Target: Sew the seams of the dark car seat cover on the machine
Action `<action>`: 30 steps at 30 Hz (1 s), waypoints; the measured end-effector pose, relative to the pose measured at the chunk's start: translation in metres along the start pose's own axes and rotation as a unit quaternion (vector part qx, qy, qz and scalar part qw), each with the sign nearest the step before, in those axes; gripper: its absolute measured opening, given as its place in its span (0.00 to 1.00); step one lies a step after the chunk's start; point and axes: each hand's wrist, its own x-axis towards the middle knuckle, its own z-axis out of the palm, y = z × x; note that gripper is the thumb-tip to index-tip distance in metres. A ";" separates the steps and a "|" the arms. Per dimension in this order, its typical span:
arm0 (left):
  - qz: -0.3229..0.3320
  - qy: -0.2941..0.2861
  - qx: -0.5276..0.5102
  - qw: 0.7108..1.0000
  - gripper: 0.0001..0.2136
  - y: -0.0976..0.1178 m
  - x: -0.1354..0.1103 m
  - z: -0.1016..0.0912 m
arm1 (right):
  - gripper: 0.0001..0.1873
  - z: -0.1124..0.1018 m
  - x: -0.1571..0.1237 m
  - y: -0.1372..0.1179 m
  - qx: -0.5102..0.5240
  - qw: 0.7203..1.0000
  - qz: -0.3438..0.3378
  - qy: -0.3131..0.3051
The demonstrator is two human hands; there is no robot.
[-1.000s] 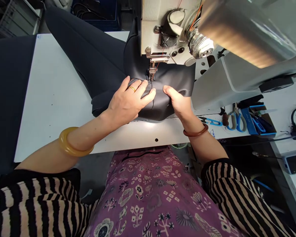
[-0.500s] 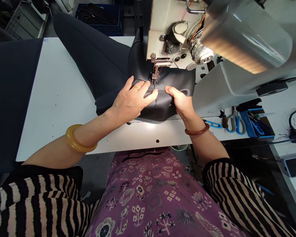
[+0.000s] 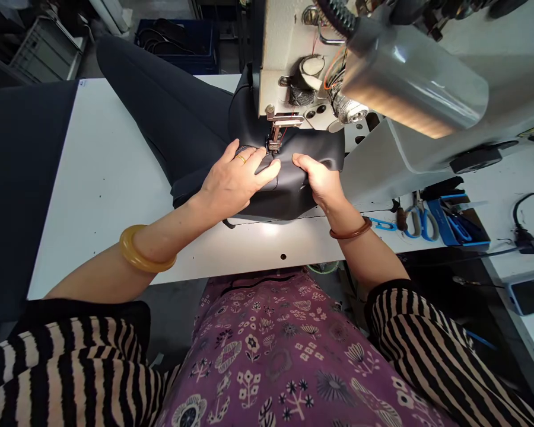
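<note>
**Pinch risk at the stitching point**

On the white table (image 3: 98,184), the left hand (image 3: 235,181) lies with fingers spread and pressing, not gripping, on the dark leather-like panel (image 3: 293,198). The panel sits under the sewing machine's presser foot (image 3: 275,137). The right hand (image 3: 318,184) has its fingers clenched on a fold of the panel. Risks: left fingertips just beside the foot could get pricked if they creep forward; uneven pull between the hands could pucker or skew the stitching; a fold slipping under the foot could bunch. Blue-handled scissors (image 3: 422,222) lie off to the right.
</note>
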 end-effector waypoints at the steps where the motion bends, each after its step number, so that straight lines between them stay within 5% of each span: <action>1: -0.001 -0.002 -0.002 1.000 0.29 -0.001 0.000 0.000 | 0.13 0.000 0.001 0.000 0.004 1.000 0.000 0.002; 10: -0.013 0.002 -0.065 0.998 0.30 -0.010 0.002 0.006 | 0.13 0.006 0.007 0.002 0.005 1.000 -0.011 0.005; 15: -0.006 0.008 -0.041 0.999 0.31 -0.009 -0.003 0.007 | 0.16 -0.003 -0.003 0.007 0.030 0.996 -0.066 -0.049; 17: -0.005 0.007 -0.035 0.999 0.30 -0.005 -0.011 0.006 | 0.19 -0.014 -0.008 0.011 0.009 0.994 -0.024 -0.105; 22: 0.037 -0.011 -0.020 0.999 0.34 0.005 -0.034 0.007 | 0.22 -0.026 -0.006 0.028 -0.085 0.946 0.224 -0.220; 27: 0.067 -0.009 -0.011 0.998 0.27 -0.001 -0.028 0.005 | 0.28 -0.016 -0.004 0.028 -0.020 0.913 0.286 -0.289; 30: 0.065 -0.014 -0.017 0.998 0.25 -0.002 -0.021 -0.001 | 0.28 -0.021 -0.013 0.014 -0.042 0.925 0.271 -0.264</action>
